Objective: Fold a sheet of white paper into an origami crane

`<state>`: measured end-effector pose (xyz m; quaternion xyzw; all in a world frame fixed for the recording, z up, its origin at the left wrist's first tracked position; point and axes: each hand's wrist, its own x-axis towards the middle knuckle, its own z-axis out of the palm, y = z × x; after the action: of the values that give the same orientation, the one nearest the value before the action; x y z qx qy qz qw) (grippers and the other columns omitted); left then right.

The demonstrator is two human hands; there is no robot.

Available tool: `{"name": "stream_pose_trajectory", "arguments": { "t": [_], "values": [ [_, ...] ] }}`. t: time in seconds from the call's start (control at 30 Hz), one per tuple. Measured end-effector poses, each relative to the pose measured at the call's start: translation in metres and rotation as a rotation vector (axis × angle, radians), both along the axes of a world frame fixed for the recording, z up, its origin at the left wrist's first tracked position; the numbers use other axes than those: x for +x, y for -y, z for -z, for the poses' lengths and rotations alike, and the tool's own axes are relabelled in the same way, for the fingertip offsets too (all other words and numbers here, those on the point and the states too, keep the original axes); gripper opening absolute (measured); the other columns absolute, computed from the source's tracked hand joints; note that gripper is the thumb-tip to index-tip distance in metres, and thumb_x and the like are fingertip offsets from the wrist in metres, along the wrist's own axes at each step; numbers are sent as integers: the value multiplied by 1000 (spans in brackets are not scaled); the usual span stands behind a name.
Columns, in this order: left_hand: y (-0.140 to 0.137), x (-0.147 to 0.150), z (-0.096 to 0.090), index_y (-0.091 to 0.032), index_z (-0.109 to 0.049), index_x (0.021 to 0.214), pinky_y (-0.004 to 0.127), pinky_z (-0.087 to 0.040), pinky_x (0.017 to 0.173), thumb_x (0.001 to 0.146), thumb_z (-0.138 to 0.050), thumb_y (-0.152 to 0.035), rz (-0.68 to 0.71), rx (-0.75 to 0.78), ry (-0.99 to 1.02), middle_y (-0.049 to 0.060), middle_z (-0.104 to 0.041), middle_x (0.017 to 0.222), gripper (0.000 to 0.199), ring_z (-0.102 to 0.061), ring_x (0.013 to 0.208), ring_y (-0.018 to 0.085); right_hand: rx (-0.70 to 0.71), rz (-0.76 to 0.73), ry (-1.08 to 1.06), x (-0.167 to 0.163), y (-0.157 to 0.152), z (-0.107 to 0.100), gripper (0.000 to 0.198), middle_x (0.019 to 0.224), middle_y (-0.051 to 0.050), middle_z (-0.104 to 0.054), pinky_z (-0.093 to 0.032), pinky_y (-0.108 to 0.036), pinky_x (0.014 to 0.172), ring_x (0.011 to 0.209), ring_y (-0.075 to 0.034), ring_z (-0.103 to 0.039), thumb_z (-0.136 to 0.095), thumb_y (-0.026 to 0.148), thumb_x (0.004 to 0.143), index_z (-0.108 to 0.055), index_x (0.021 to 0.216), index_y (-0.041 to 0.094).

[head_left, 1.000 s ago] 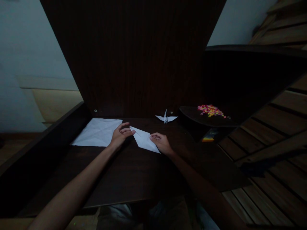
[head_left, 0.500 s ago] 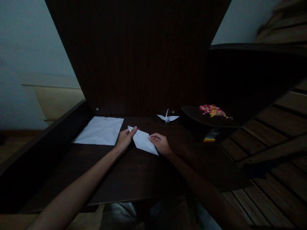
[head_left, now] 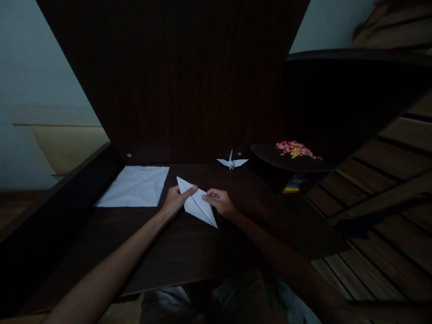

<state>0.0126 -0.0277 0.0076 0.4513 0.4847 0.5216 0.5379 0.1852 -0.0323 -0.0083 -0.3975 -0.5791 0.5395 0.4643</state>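
A white folded paper (head_left: 197, 208), shaped like a long diamond with a crease down its middle, is held between my two hands above the dark desk. My left hand (head_left: 174, 199) grips its upper left part, the thumb lying across the face. On the other side my right hand (head_left: 218, 201) pinches the right edge between thumb and curled fingers. A finished white paper crane (head_left: 232, 163) stands behind them near the back panel. Left of my hands lies a creased white sheet (head_left: 135, 186), spread flat.
A small dark corner shelf (head_left: 266, 153) on the right carries a heap of colourful small pieces (head_left: 293, 149). Beneath it sits a box with a yellow edge (head_left: 291, 189). A raised side board (head_left: 60, 189) bounds the desk (head_left: 168, 256) on the left.
The folded paper has turned so that its lower tip points more toward me. Both hands still hold it, the left thumb now further over the face. The view has shifted slightly.
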Motion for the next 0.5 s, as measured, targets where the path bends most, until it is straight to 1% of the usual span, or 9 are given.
{"name": "stream_pose_trajectory", "arguments": {
  "t": [0.07,0.13,0.2,0.27,0.33,0.43,0.5],
  "values": [
    [3,0,0,-11,-69,72,27,-49,56,52,-83,-38,75,-21,-15,8,-71,72,37,-64,60,19,17,7,16,2,1,-4,28,55,3,-54,-34,-20,45,50,-9,-46,-70,41,64,-57,62,17],
    [6,0,-1,-11,-70,71,29,-51,60,53,-83,-34,149,-39,-6,9,-72,76,33,-66,64,20,18,0,48,4,2,-7,28,51,4,-50,-32,-19,43,47,-8,-43,-69,41,65,-56,60,17],
    [7,-1,-3,-11,-70,72,30,-52,63,54,-83,-32,180,-52,2,9,-73,77,31,-67,66,21,-3,-26,66,5,3,-8,30,47,6,-45,-29,-20,39,42,-8,-40,-67,44,67,-54,58,17],
    [8,0,-4,-11,-70,72,31,-52,62,54,-82,-30,180,-60,7,9,-73,76,30,-67,66,21,-32,-56,66,6,4,-7,32,46,6,-43,-28,-20,37,38,-8,-38,-63,46,71,-54,59,18],
    [9,1,-6,-10,-70,73,31,-52,62,54,-82,-29,173,-66,18,10,-73,77,30,-67,66,21,-31,-57,66,6,5,-7,32,46,6,-42,-28,-21,36,38,-8,-37,-60,46,73,-54,60,18],
    [8,2,-7,-10,-70,76,31,-53,64,53,-82,-28,144,-58,38,10,-73,80,33,-67,68,22,61,-19,96,6,6,-9,34,50,5,-40,-29,-20,42,46,-8,-37,-57,46,76,-51,58,18],
    [8,2,-7,-10,-69,77,32,-53,65,53,-82,-29,97,-41,52,11,-73,82,34,-67,69,23,119,-43,137,6,7,-11,38,52,5,-38,-30,-21,47,50,-8,-36,-55,47,78,-47,55,18]
  ]
}}
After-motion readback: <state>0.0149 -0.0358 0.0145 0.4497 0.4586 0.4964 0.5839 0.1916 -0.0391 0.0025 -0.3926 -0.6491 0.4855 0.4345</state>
